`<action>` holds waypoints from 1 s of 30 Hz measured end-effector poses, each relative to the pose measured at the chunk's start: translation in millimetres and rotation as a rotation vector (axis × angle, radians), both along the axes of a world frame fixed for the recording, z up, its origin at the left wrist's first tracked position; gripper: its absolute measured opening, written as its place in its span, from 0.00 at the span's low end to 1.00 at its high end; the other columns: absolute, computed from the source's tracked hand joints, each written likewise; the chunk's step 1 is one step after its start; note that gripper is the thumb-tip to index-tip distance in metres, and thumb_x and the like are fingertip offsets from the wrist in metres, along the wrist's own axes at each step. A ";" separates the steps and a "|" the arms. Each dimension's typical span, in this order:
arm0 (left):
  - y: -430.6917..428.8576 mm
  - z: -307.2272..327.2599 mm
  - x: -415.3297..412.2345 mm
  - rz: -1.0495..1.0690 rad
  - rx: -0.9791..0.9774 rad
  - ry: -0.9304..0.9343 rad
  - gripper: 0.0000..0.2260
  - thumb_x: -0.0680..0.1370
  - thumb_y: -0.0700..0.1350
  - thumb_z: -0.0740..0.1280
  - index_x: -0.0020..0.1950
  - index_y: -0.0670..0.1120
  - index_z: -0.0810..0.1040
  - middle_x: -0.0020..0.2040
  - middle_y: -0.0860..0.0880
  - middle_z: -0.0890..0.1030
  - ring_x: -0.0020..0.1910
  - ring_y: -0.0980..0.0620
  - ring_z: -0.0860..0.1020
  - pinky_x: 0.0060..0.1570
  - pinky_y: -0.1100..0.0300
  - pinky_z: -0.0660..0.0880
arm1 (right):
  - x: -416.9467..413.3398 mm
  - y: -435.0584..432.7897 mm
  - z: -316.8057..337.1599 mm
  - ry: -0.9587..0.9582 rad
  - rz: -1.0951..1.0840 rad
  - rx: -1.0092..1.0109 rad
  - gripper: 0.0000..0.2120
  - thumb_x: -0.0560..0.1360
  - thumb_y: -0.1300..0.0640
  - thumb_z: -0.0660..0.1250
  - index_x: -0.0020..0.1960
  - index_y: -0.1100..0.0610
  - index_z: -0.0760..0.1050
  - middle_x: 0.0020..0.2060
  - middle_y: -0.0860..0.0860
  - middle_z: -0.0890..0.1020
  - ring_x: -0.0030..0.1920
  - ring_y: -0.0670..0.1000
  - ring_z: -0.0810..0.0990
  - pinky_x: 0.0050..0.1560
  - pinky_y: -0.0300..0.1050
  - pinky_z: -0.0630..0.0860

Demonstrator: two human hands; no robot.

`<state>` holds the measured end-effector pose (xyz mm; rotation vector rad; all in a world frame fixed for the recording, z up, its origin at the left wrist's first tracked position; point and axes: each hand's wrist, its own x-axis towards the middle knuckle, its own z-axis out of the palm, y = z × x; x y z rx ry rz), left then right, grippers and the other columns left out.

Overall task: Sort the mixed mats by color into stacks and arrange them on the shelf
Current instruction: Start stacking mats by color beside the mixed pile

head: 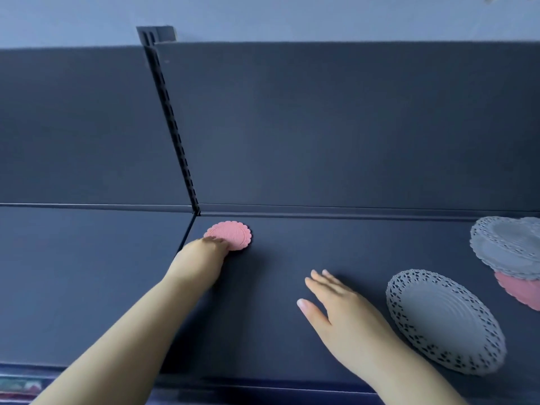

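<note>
**matfan:** Head view, quick read. The pink mat (230, 233) lies flat in the back left corner of this shelf (292, 252) bay, just beside the slotted post (172, 124). The left hand (204, 252) is reached out onto its near edge, fingers touching it. Can't tell if it's pinching the edge or only pressing down, the hand hides that.

**shelfie:** And the right hand (336, 305)?

**matfan:** Fingers straight and spread, holding nothing, low over bare shelf mid-bay. Whether it touches the shelf, can't say.

**shelfie:** So which step is this?

**matfan:** My guess is it's the start of the pink stack, with mat 1 going in the corner. Sorting looks barely begun. A lace mat (444, 320), grey, lies alone front right. Further back right there's a grey pile (508, 247) with another pink (517, 290) poking out from under it, so the colours are mixed there.

**shelfie:** Next move?

**matfan:** Probably take the left hand off, then get that other pink out from under the greys. They look thin and floppy, so I'd pin the pile with 1 hand and slide with the other, or the greys will drag along.

**shelfie:** Surroundings?

**matfan:** Dark matt shelf with a back panel (321, 127) in the same colour. The post splits it into 2 bays, and there's pale wall (263, 13) above. There's something colourful at the bottom left, too blurred to name.
</note>
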<state>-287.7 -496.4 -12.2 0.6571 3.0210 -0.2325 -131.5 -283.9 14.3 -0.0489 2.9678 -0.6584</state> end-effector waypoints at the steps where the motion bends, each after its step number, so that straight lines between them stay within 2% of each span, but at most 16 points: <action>1: -4.2 -3.1 0.2 -0.032 -0.011 0.049 0.14 0.79 0.40 0.56 0.60 0.53 0.73 0.58 0.57 0.76 0.56 0.54 0.75 0.52 0.61 0.72 | -1.1 -3.5 0.1 -0.005 0.007 0.000 0.25 0.79 0.42 0.48 0.74 0.47 0.54 0.74 0.39 0.52 0.73 0.37 0.45 0.69 0.34 0.50; 8: -4.7 1.2 13.1 -0.134 -0.084 0.121 0.16 0.83 0.42 0.49 0.68 0.51 0.68 0.65 0.56 0.70 0.64 0.55 0.68 0.57 0.64 0.65 | -5.3 -12.4 1.5 -0.013 0.030 0.002 0.23 0.80 0.43 0.49 0.73 0.46 0.56 0.74 0.38 0.54 0.73 0.36 0.47 0.68 0.35 0.52; 12: -4.0 4.8 14.0 -0.151 -0.196 0.022 0.23 0.80 0.39 0.54 0.74 0.55 0.60 0.67 0.56 0.67 0.65 0.52 0.68 0.61 0.60 0.69 | -6.4 -8.3 2.1 -0.006 0.038 -0.002 0.23 0.80 0.43 0.50 0.73 0.46 0.57 0.73 0.38 0.55 0.73 0.36 0.47 0.68 0.36 0.54; 14: 8.5 14.9 24.1 -0.046 -0.159 -0.071 0.24 0.81 0.43 0.56 0.75 0.58 0.56 0.69 0.58 0.63 0.67 0.52 0.66 0.60 0.60 0.70 | -6.5 -3.0 2.9 0.013 0.034 -0.006 0.22 0.80 0.43 0.50 0.73 0.46 0.57 0.73 0.38 0.55 0.72 0.36 0.48 0.68 0.36 0.54; 15: 15.6 16.1 29.6 -0.005 -0.079 -0.058 0.20 0.82 0.46 0.56 0.73 0.58 0.59 0.69 0.59 0.64 0.66 0.52 0.66 0.57 0.59 0.71 | -6.5 0.9 3.6 0.026 0.030 -0.009 0.22 0.80 0.43 0.50 0.73 0.46 0.58 0.73 0.38 0.55 0.72 0.36 0.48 0.68 0.36 0.55; 17: 31.3 15.8 41.4 0.024 0.097 0.038 0.13 0.82 0.53 0.52 0.65 0.56 0.68 0.62 0.58 0.72 0.61 0.53 0.70 0.43 0.58 0.72 | -6.1 11.5 5.5 0.052 0.014 -0.012 0.22 0.80 0.44 0.50 0.73 0.46 0.58 0.73 0.38 0.56 0.72 0.36 0.48 0.68 0.36 0.55; 19: 49.4 10.6 53.3 -0.060 0.209 0.154 0.13 0.82 0.54 0.52 0.56 0.52 0.74 0.54 0.55 0.77 0.55 0.51 0.74 0.36 0.60 0.67 | -5.3 25.6 6.1 0.076 -0.008 -0.021 0.22 0.79 0.44 0.50 0.72 0.45 0.59 0.73 0.38 0.57 0.72 0.36 0.49 0.68 0.36 0.54; 21: 71.9 8.3 65.4 -0.203 0.287 0.263 0.13 0.79 0.53 0.56 0.49 0.49 0.79 0.44 0.53 0.80 0.46 0.48 0.79 0.32 0.60 0.67 | -2.8 42.4 6.0 0.101 -0.035 -0.024 0.21 0.79 0.44 0.51 0.72 0.45 0.60 0.72 0.37 0.58 0.72 0.36 0.50 0.68 0.36 0.55; 23: 96.9 10.6 79.1 -0.309 0.339 0.326 0.16 0.76 0.53 0.55 0.45 0.49 0.81 0.38 0.54 0.81 0.38 0.48 0.80 0.31 0.59 0.72 | 2.2 63.3 6.0 0.125 -0.063 -0.027 0.21 0.79 0.44 0.52 0.71 0.44 0.61 0.72 0.37 0.59 0.72 0.36 0.50 0.68 0.36 0.56; 26: 137.8 13.8 97.9 -0.374 0.377 0.324 0.16 0.76 0.51 0.55 0.47 0.49 0.82 0.37 0.53 0.81 0.37 0.48 0.80 0.35 0.57 0.75 | 14.9 103.8 7.5 0.152 -0.094 -0.009 0.21 0.79 0.44 0.53 0.71 0.43 0.61 0.72 0.36 0.58 0.72 0.35 0.51 0.68 0.35 0.53; 30: 204.1 21.0 122.4 -0.401 0.386 0.317 0.16 0.75 0.51 0.57 0.50 0.49 0.82 0.39 0.52 0.82 0.37 0.47 0.81 0.35 0.56 0.77 | 36.9 172.2 11.1 0.202 -0.119 0.012 0.20 0.79 0.44 0.53 0.71 0.42 0.61 0.71 0.36 0.59 0.72 0.36 0.52 0.68 0.35 0.54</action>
